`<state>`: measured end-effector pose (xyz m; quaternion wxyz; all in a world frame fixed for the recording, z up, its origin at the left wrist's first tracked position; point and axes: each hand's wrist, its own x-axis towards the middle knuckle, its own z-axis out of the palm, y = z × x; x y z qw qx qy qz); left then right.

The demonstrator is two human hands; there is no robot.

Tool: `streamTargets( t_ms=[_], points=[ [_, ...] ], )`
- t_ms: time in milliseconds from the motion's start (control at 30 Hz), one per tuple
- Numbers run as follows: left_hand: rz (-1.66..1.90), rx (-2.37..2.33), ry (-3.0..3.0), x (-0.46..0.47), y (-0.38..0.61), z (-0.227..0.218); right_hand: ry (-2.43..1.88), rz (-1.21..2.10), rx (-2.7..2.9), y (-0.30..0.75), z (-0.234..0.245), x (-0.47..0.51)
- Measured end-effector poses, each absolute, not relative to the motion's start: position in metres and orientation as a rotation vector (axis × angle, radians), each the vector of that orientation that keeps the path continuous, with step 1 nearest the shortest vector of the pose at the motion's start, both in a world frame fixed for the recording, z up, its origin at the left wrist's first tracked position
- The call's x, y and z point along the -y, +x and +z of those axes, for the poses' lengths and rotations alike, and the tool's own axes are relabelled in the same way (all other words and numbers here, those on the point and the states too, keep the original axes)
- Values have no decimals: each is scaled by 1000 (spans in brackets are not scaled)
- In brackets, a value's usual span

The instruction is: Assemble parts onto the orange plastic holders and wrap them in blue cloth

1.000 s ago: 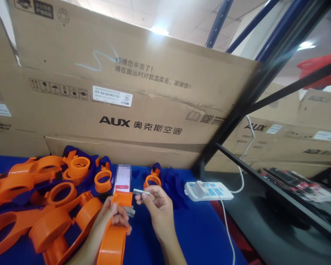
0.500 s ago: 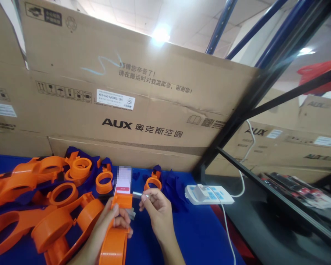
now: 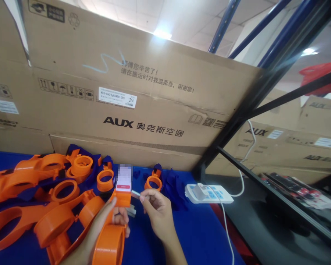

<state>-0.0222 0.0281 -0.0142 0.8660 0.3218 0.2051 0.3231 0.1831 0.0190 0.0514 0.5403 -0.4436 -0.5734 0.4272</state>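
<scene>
My left hand [image 3: 120,217] is closed around an orange plastic tape dispenser [image 3: 110,241], its narrow end up and its round ring toward me. Between thumb and fingers, my right hand [image 3: 157,208] pinches a thin silver-grey strip [image 3: 136,193]. The strip points left at the dispenser's upper end; whether they touch I cannot tell. More grey pieces [image 3: 131,212] show just behind my left fingers, partly covered. Beyond the dispenser's top lies a phone [image 3: 124,179] with a lit screen.
Several orange dispensers [image 3: 55,221] are heaped at the left. Smaller orange rings [image 3: 153,182] and dark blue scraps [image 3: 176,187] lie at the back of the blue table [image 3: 201,235]. A white power strip [image 3: 209,194] with a cable sits right, by a black rack post. Cardboard [image 3: 154,92] walls the back.
The dispenser in my left hand has shifted slightly left and lower. My right hand has brought the strip slightly left, its tip nearer the dispenser's upper end.
</scene>
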Motion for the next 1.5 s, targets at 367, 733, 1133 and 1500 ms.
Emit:
streamTargets(
  t_ms=[367,733,1133,1500],
  points=[
    [825,-495,690,-19,-16,-8,-1082,1031,1331,182,58,-14],
    [998,-552,630,-13,-13,-9,-981,1051,1249,176,48,-20],
    [959,-383,615,-6,-13,2,-934,1116,1527,171,49,-14],
    [947,-332,651,-3,-2,-9,-1002,1148,1388,163,37,-17]
  ],
)
